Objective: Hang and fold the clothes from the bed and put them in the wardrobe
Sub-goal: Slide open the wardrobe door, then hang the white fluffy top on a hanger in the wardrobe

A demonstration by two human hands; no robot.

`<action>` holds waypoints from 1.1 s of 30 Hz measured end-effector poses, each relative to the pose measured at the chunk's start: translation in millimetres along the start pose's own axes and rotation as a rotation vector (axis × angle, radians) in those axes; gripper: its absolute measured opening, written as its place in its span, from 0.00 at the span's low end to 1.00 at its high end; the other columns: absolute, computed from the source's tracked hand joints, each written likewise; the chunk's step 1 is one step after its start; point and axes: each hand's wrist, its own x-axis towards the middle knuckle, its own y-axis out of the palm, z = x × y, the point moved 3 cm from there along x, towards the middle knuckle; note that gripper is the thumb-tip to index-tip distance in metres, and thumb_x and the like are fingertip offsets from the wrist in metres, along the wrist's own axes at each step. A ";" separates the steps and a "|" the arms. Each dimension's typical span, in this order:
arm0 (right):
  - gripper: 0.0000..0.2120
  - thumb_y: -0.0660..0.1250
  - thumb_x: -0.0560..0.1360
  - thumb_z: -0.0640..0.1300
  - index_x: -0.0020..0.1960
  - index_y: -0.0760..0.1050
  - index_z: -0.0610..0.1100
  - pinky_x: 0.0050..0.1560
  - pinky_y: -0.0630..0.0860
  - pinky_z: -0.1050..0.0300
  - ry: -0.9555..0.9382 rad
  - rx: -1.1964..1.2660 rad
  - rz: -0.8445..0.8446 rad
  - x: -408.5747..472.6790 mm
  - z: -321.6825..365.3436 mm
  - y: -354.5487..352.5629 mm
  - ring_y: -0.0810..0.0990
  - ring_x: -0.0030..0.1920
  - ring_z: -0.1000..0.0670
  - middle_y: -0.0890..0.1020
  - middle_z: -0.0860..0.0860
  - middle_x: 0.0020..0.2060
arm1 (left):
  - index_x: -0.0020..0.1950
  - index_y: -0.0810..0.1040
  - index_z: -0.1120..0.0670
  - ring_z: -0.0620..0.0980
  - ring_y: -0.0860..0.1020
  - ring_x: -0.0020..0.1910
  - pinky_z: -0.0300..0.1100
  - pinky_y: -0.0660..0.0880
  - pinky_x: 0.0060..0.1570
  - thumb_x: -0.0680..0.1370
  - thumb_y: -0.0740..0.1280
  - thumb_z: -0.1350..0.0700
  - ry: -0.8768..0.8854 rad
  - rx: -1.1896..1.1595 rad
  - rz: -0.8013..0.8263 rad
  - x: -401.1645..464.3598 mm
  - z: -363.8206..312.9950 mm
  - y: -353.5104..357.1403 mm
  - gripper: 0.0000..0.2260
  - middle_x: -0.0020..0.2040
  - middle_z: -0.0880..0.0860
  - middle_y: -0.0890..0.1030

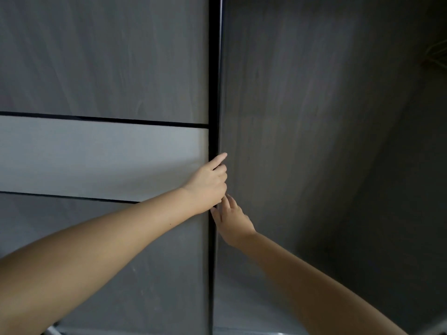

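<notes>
Both hands are at the black vertical edge strip [212, 93] of the wardrobe door [104, 68], taken here as the landmark. The left hand [208, 183] is at mid-height on the strip, fingers curled round its edge, index finger extended upward along it; it grips the strip. The right hand [232, 222] is just below the left hand and touching it, fingers fairly straight and laid against the strip's right side; nothing is clasped in it.

Left of the strip, the door face shows grey wood-grain panels with a paler band [96, 158] across the middle, bordered by thin dark lines. Right of the strip lies a darker wood-grain panel [314, 117]. No clothes are in view, so their position cannot be determined.
</notes>
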 end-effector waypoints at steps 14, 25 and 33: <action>0.18 0.55 0.80 0.49 0.67 0.68 0.44 0.57 0.73 0.48 0.525 -0.073 -0.300 -149.9 -187.0 -120.6 0.73 0.62 0.41 0.71 0.45 0.64 | 0.59 0.76 0.53 0.56 0.73 0.61 0.48 0.67 0.56 0.81 0.55 0.45 0.151 -0.768 -0.130 110.1 -124.9 -154.8 0.17 0.57 0.54 0.78; 0.19 0.56 0.79 0.50 0.67 0.69 0.45 0.59 0.72 0.49 1.123 -0.101 -0.558 -478.4 -307.2 -187.8 0.72 0.64 0.41 0.71 0.44 0.65 | 0.53 0.77 0.51 0.56 0.77 0.55 0.44 0.67 0.41 0.80 0.57 0.44 0.716 -0.958 -0.428 117.6 -335.0 -436.3 0.15 0.54 0.53 0.80; 0.17 0.56 0.79 0.51 0.65 0.70 0.46 0.56 0.73 0.50 1.416 -0.128 -0.685 -695.1 -321.8 -203.9 0.73 0.60 0.43 0.73 0.45 0.63 | 0.54 0.78 0.51 0.52 0.78 0.50 0.43 0.68 0.39 0.80 0.58 0.45 1.010 -1.018 -0.609 37.2 -462.2 -595.6 0.13 0.52 0.51 0.81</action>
